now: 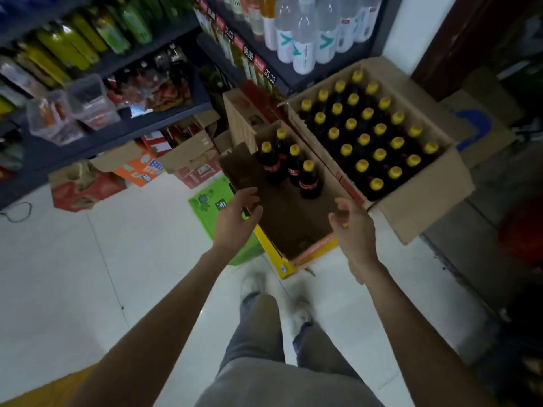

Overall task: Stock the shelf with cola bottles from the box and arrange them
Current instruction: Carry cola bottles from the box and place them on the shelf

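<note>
Two cardboard boxes sit side by side on the floor (73, 259) below the shelf (164, 113). The nearer box (293, 230) holds four cola bottles (289, 165) at its far end; the full box (426, 201) lies to its right, touching it. The left hand (235, 221) hangs over the nearer box's left edge, the right hand (352, 230) over its right edge. More cartons (188, 160) lie under the shelf, to the left.

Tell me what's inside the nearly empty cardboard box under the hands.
Four dark cola bottles with yellow caps stand at the far end of the open brown cardboard box; its bare floor shows elsewhere. Nothing visible is covered.
</note>
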Demonstrator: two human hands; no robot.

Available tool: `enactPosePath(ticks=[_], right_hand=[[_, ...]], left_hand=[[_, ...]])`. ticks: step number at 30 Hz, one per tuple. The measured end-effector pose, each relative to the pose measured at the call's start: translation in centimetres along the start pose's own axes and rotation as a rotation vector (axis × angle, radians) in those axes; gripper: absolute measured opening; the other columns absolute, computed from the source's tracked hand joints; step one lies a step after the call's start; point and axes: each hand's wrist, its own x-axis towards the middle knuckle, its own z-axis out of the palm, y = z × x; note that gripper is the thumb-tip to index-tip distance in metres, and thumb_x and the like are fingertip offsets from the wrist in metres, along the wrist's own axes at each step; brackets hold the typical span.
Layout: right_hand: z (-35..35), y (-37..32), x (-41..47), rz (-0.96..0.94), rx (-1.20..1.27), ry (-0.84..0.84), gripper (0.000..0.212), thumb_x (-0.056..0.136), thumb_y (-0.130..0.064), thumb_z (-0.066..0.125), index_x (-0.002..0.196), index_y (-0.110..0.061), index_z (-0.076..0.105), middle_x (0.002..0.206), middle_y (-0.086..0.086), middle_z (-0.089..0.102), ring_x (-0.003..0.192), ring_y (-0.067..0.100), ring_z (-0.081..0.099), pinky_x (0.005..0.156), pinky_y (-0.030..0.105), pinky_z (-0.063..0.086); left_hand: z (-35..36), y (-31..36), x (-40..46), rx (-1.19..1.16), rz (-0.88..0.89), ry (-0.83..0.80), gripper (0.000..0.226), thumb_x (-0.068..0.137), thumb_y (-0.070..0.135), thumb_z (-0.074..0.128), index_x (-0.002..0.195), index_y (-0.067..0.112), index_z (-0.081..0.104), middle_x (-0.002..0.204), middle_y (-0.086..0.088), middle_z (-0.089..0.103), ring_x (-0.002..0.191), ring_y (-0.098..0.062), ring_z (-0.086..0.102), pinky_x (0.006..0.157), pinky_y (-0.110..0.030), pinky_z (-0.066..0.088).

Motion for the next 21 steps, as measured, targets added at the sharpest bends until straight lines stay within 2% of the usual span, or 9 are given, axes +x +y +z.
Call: enactPosePath(ticks=[3,5,9,12,15,16,19,21], right_hand=[[3.4,0.9,4.1,0.101,0.034,0.026,0.045,0.089,-0.014,0.065,0.131,-0.008,0.051,0.125,0.011,0.058,0.112,0.024,0.057,0.09,0.035,0.047],[6.2,1.8,7.4,0.18,0.019,0.069,0.054,0.086,-0.015,0.068,0.135,-0.007,0.047,0.132,0.014,0.054,0.122,0.032,0.051,0.1,0.044,0.043],[11.9,3.4,12.0,0.321,0.041,0.148,0.069,0.084,-0.013,0.071,0.143,-0.009,0.036,0.141,0.014,0.047,0.13,0.031,0.044,0.103,0.039,0.038],[15.4,5.5,14.7,0.336,0.039,0.23,0.082,0.079,-0.012,0.076,0.147,-0.009,0.03,0.146,0.012,0.041,0.135,0.029,0.039,0.106,0.037,0.036],[17.7,7.3,16.7,0.375,0.069,0.291,0.083,0.076,-0.013,0.079,0.145,-0.009,0.032,0.145,0.012,0.042,0.136,0.029,0.039,0.105,0.041,0.039],[18.4,7.7,17.0,0.38,0.072,0.303,0.083,0.076,-0.014,0.079,0.145,-0.009,0.033,0.144,0.012,0.043,0.135,0.029,0.039,0.104,0.041,0.04],[20.3,8.7,18.0,0.364,0.092,0.352,0.081,0.073,-0.017,0.081,0.141,-0.009,0.038,0.139,0.012,0.048,0.131,0.028,0.044,0.102,0.039,0.042],[21.4,9.0,18.7,0.373,0.111,0.393,0.076,0.071,-0.019,0.082,0.135,-0.007,0.042,0.132,0.011,0.053,0.124,0.028,0.049,0.098,0.041,0.047]], left_hand=[[1.1,-2.5,6.4,0.043,-0.004,-0.133,0.049,0.086,0.016,0.067,0.132,0.012,0.049,0.111,-0.002,0.062,0.105,-0.016,0.059,0.09,-0.031,0.047],[2.5,-4.3,11.8,0.049,-0.042,-0.232,0.06,0.085,0.017,0.069,0.139,0.013,0.042,0.12,-0.005,0.056,0.11,-0.02,0.056,0.095,-0.036,0.047],[5.2,-7.5,20.2,0.104,-0.066,-0.338,0.076,0.086,0.021,0.069,0.147,0.017,0.025,0.141,-0.008,0.039,0.124,-0.02,0.048,0.099,-0.035,0.043],[7.6,-9.6,24.5,0.104,-0.049,-0.39,0.084,0.081,0.021,0.072,0.148,0.019,0.022,0.146,-0.008,0.032,0.132,-0.025,0.04,0.105,-0.042,0.04],[10.2,-11.6,26.7,0.028,-0.09,-0.414,0.095,0.065,0.027,0.078,0.144,0.024,0.025,0.143,-0.006,0.035,0.133,-0.027,0.035,0.108,-0.05,0.036],[11.1,-12.1,27.0,-0.015,-0.115,-0.404,0.095,0.063,0.026,0.079,0.141,0.026,0.026,0.14,-0.004,0.037,0.131,-0.025,0.037,0.108,-0.048,0.037],[13.2,-13.3,27.3,-0.082,-0.187,-0.334,0.091,0.068,0.018,0.08,0.137,0.031,0.024,0.139,0.0,0.04,0.123,-0.013,0.04,0.099,-0.029,0.036],[14.1,-14.0,27.3,-0.094,-0.198,-0.284,0.089,0.069,0.018,0.08,0.132,0.041,0.023,0.138,0.003,0.044,0.118,-0.008,0.042,0.097,-0.025,0.034]])
